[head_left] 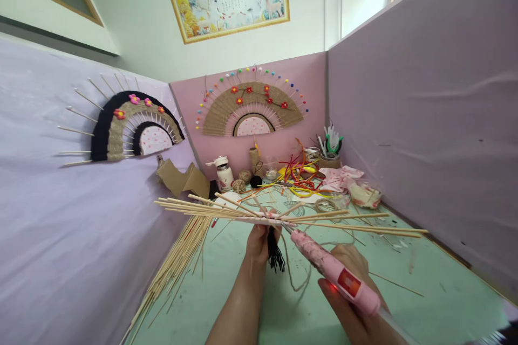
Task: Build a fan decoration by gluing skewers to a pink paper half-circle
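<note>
With the clock set on the middle of my view, my left hand (259,242) comes up at 6 o'clock, fingers closed on a patterned fan piece (259,220), held above the table (291,318) just below centre. Its wooden sticks (190,206) spread towards 8 and 4 o'clock. A black tassel (276,256) hangs beneath it, right by my fingers. My right hand (353,260), between 4 and 5 o'clock, is wrapped round a pink glue gun (324,260), a red glow showing at my thumb. The nozzle reaches the piece's near edge; I can't tell whether it touches. Loose twine (299,287) curls at 5 o'clock, a bundle of sticks (174,264) lies between 7 and 8, and bright pipe cleaners (301,170) tangle at 4
</note>
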The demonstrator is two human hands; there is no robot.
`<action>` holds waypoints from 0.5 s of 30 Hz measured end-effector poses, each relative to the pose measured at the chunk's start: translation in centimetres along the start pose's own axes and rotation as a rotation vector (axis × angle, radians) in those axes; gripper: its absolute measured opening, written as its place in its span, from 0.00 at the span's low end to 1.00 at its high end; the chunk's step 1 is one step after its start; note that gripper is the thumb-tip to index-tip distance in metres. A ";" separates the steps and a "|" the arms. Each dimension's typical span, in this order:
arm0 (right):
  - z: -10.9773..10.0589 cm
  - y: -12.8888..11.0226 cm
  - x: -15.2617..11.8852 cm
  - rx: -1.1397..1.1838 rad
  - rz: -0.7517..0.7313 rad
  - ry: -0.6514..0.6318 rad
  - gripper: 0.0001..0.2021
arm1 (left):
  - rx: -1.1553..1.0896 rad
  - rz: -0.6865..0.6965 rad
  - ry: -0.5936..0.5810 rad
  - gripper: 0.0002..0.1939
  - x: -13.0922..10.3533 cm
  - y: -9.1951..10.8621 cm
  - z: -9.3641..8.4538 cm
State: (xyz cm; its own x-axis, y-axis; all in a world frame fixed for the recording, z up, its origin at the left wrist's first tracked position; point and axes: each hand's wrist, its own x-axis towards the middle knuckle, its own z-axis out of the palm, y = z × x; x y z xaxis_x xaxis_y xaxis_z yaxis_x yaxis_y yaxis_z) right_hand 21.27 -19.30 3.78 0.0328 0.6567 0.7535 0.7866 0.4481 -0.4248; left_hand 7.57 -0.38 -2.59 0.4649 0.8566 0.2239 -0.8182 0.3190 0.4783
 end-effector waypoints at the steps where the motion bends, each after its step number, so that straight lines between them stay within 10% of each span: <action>1: 0.1 0.2 -0.1 0.010 0.014 -0.023 0.15 | 0.004 0.001 0.012 0.15 0.0 0.0 0.0; 15: 0.3 1.1 -0.9 -0.018 0.061 -0.025 0.16 | -0.015 0.019 0.086 0.04 0.0 0.1 -0.4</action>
State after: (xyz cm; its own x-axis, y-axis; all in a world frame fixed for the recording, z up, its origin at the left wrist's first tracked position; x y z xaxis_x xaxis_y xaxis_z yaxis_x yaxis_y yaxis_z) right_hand 21.94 -19.21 2.54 0.0657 0.6970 0.7140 0.7944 0.3966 -0.4601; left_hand 7.34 -0.22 -2.89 0.4185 0.8943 0.1584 -0.8319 0.3075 0.4619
